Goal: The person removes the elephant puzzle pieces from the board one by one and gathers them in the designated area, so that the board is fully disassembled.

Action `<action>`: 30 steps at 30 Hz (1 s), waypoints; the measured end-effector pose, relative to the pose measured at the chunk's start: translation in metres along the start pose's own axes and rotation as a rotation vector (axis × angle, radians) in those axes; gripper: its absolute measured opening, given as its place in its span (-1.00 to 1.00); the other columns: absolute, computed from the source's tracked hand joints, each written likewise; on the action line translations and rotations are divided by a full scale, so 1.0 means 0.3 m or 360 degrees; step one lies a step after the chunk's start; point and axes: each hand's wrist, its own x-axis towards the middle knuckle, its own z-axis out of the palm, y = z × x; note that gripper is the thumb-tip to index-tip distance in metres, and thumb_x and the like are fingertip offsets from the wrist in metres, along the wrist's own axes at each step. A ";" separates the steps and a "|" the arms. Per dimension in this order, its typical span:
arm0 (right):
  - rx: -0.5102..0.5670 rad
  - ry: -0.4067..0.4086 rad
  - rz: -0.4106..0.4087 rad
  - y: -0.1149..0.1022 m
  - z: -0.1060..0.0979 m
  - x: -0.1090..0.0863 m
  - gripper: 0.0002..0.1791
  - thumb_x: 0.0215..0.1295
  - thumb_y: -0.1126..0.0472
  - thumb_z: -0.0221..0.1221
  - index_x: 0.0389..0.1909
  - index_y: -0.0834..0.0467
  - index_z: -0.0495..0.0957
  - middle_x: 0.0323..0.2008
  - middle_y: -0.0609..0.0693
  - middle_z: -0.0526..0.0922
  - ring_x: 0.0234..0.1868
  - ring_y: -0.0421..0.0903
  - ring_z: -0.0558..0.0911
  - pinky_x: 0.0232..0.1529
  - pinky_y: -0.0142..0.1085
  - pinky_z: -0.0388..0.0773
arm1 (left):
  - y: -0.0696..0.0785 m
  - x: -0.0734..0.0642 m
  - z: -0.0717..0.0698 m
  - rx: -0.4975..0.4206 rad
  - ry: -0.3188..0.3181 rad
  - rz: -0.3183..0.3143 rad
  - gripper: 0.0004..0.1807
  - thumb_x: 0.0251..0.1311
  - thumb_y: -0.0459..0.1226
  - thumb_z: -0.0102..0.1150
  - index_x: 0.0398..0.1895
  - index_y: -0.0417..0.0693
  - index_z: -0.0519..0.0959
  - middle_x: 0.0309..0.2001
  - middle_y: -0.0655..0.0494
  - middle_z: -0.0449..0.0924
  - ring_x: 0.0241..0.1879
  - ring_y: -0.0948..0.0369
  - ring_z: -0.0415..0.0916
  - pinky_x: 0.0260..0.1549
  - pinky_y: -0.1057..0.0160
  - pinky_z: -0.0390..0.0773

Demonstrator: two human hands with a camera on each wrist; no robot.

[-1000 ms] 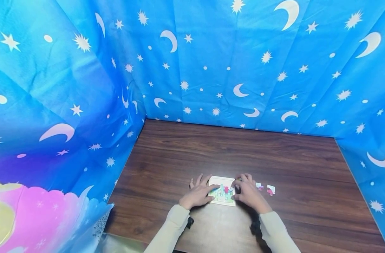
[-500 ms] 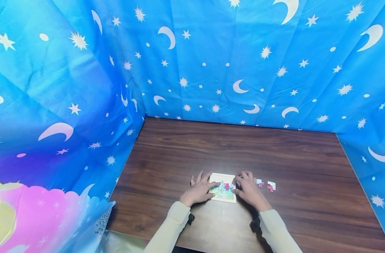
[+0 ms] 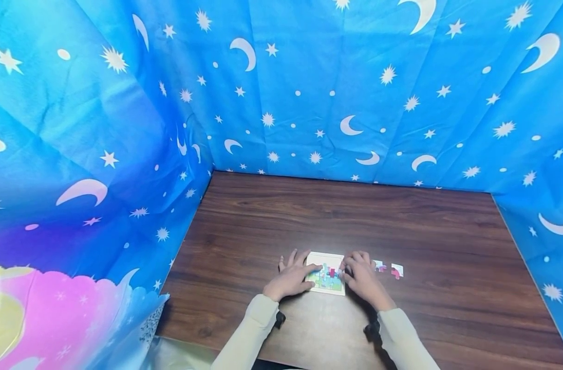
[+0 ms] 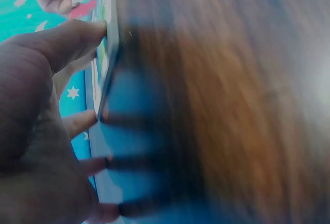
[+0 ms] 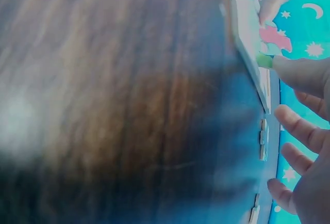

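Observation:
A small jigsaw puzzle in a pale tray point(image 3: 325, 292) lies in front of the person, with several interlocking pieces of green, blue and red in it. The left hand point(image 3: 286, 280) rests along its left side, fingers spread; thumb and index finger press on the tray and puzzle. At the right edge, the right hand point(image 3: 364, 280) pinches a puzzle piece point(image 5: 264, 60) with a green part, low over the tray. A pink-red piece point(image 5: 276, 38) stands up from the puzzle surface in the right wrist view; whether it is the same piece, I cannot tell. The right fingers hide the tray's right edge.
Two loose puzzle pieces lie right of the right hand: one point(image 3: 380, 266) close to its fingers, the other point(image 3: 397, 271) farther out. The dark wooden table point(image 3: 263, 210) is bounded by blue star-and-moon cloth point(image 3: 300, 113) behind and at the sides.
The right thumb has moved slightly forward, closer to the index finger, at the tray's right edge. The left hand keeps its place on the tray. The head view has tilted slightly.

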 end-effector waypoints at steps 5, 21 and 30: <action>-0.0067 0.0031 -0.0027 0.000 0.002 0.005 -0.80 0.02 0.30 0.45 -0.44 0.06 0.58 -0.08 0.15 0.57 0.13 0.30 0.38 0.04 0.23 0.24 | 0.041 0.024 0.004 -0.0058 0.0125 -0.0078 -0.52 0.20 0.06 0.34 0.18 0.25 0.60 0.49 -0.13 0.20 0.45 -0.40 -0.04 0.11 -0.64 0.01; 0.0121 -0.0002 -0.0017 -0.006 0.000 0.019 -0.81 0.08 0.37 0.35 -0.53 0.05 0.57 -0.08 0.15 0.56 0.14 0.30 0.33 0.05 0.29 0.16 | 0.121 0.072 0.054 0.0048 0.0351 -0.0343 -0.44 -0.10 0.14 0.54 -0.07 0.14 0.60 0.31 -0.22 0.36 0.37 -0.47 0.11 0.03 -0.66 0.12; 0.0245 -0.0005 0.0032 -0.016 -0.003 0.016 -0.81 0.08 0.42 0.26 -0.57 0.09 0.53 -0.03 0.23 0.52 0.16 0.36 0.26 0.03 0.33 0.05 | 0.137 0.076 0.051 0.0038 0.0331 -0.0388 -0.47 -0.15 0.10 0.56 -0.14 0.13 0.58 0.28 -0.18 0.35 0.39 -0.44 0.08 0.05 -0.66 0.10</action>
